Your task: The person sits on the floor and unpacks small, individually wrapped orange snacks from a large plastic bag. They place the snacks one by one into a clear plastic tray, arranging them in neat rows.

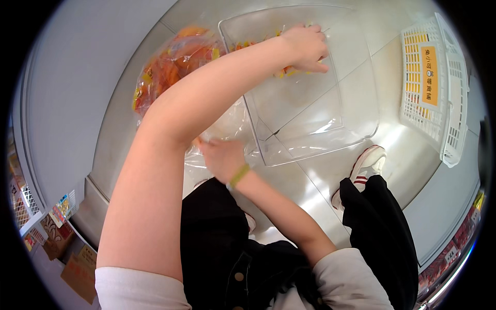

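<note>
An orange label [430, 75] with dark characters and a small drawing is borne by the one white slatted basket [457, 98] at the upper right of the frame; small white tags [451, 253] are fixed along the shelf edge at the lower right, and print can be seen on the brown cardboard [80, 276] at the lower left.

One clear bin [320, 152] is set on the tiled floor [305, 181] at the upper centre, and one clear plastic bag [173, 67], filled with red, orange and yellow wrapped pieces, is laid against its left side. More wrapped pieces [285, 71] are lined up in the bin, but they are partly covered and cannot be counted.

The left hand [306, 47] is held over the bin's upper part, its fingers spread and the thumb set apart; whether anything is pinched under the palm cannot be told. The right hand [223, 159], banded at the wrist in yellow-green, is placed at the bag's lower edge, near the bin's left corner; it is blurred, and the state of its fingers cannot be told.

The bag and the bin's left rim are crossed by the left forearm, by which part of both is hidden. Yellow contents are seen through the basket's slots. A white shoe [371, 164] is planted near the bin's lower right corner, and a grey panel [72, 77] is seen at the left.
</note>
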The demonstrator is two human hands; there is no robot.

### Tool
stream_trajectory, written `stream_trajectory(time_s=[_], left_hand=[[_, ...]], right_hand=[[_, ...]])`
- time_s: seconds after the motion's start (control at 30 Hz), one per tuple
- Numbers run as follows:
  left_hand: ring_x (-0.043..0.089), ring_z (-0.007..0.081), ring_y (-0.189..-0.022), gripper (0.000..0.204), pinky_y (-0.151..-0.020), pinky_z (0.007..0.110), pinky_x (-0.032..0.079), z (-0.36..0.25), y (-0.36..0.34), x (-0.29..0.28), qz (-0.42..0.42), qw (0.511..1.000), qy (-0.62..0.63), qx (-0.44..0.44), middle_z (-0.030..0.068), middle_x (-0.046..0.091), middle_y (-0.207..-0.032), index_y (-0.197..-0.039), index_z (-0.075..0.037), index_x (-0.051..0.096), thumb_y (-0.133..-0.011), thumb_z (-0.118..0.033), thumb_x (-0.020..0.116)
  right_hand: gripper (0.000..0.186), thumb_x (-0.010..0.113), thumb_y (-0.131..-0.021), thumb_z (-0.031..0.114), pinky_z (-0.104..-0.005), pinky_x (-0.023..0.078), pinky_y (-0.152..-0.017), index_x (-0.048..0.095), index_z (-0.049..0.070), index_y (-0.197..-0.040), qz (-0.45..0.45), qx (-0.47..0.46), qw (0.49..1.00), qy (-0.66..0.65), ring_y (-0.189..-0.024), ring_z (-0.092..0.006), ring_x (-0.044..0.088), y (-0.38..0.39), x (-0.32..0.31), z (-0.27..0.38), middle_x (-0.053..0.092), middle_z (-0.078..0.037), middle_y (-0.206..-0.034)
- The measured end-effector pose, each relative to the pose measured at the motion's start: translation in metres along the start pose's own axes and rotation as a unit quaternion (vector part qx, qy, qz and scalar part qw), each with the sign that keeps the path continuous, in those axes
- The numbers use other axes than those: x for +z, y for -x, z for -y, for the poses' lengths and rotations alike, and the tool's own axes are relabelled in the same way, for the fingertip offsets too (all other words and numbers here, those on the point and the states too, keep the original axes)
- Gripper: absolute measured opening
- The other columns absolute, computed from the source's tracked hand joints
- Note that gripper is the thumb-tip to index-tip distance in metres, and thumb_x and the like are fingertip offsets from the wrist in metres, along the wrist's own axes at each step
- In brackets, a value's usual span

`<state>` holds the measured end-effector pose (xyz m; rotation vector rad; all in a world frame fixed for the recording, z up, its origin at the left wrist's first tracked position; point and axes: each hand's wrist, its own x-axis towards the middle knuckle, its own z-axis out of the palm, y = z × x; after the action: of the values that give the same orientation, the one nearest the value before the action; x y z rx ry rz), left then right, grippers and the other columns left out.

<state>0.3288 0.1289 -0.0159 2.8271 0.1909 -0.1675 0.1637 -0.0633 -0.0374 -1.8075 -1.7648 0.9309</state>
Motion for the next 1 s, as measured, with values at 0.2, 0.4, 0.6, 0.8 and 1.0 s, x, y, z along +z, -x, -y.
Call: stream_trajectory(time_s=[0.2, 0.4, 0.6, 0.8, 1.0], left_hand=[[0.048, 0.0218, -0.102, 0.04, -0.089, 0.038, 0.04, 0.005, 0.009, 0.008, -0.025, 0.999, 0.028, -0.005, 0.0079, 0.056, -0.095, -0.08, -0.009, 0.068, -0.086, -0.045, 0.051], [0.049, 0.022, -0.102, 0.037, -0.088, 0.038, 0.041, 0.002, -0.001, 0.005, -0.057, 0.998, 0.021, -0.001, 0.0073, 0.055, -0.095, -0.076, -0.008, 0.068, -0.087, -0.038, 0.049], [0.05, 0.0206, -0.101, 0.026, -0.086, 0.037, 0.042, 0.002, -0.003, 0.008, -0.063, 0.997, 0.027, -0.023, 0.0051, 0.056, -0.095, -0.073, -0.009, 0.068, -0.083, -0.026, 0.052], [0.051, 0.0217, -0.105, 0.022, -0.086, 0.039, 0.045, 0.0, -0.005, 0.004, -0.048, 0.998, 0.016, -0.025, 0.006, 0.058, -0.099, -0.088, -0.009, 0.065, -0.073, -0.026, 0.062], [0.056, 0.0285, -0.099, 0.06, -0.08, 0.039, 0.05, -0.001, -0.004, -0.008, -0.019, 0.995, 0.077, -0.059, 0.0116, 0.059, -0.104, -0.119, -0.004, 0.046, -0.066, -0.021, 0.071]], right_hand=[[0.025, 0.059, -0.081, 0.011, -0.0381, 0.049, -0.057, 0.072, 0.024, -0.097, 0.203, -0.009, 0.979, 0.014, -0.058, -0.0279, 0.061, 0.035, -0.176, 0.024, 0.063, -0.011, -0.066], [0.031, 0.05, -0.082, -0.006, -0.0185, 0.043, -0.055, 0.069, 0.003, -0.105, -0.118, 0.21, 0.968, -0.065, -0.061, -0.0038, 0.052, 0.055, -0.293, -0.028, 0.07, -0.006, -0.082], [0.026, 0.048, -0.086, 0.005, -0.0418, 0.048, -0.073, 0.066, 0.001, -0.104, -0.149, 0.158, 0.964, 0.152, -0.08, -0.0374, 0.06, 0.009, -0.257, -0.092, 0.063, -0.02, -0.086], [0.064, 0.059, -0.078, 0.009, -0.0423, 0.05, -0.077, 0.035, 0.003, -0.137, -0.194, 0.303, 0.924, 0.133, -0.089, -0.0372, 0.06, -0.013, -0.178, -0.143, 0.056, -0.017, -0.1], [0.056, 0.062, -0.075, 0.0, -0.042, 0.05, -0.076, 0.045, 0.002, -0.127, -0.376, 0.21, 0.901, 0.041, -0.084, -0.0327, 0.061, -0.023, -0.172, -0.137, 0.06, -0.015, -0.098]])
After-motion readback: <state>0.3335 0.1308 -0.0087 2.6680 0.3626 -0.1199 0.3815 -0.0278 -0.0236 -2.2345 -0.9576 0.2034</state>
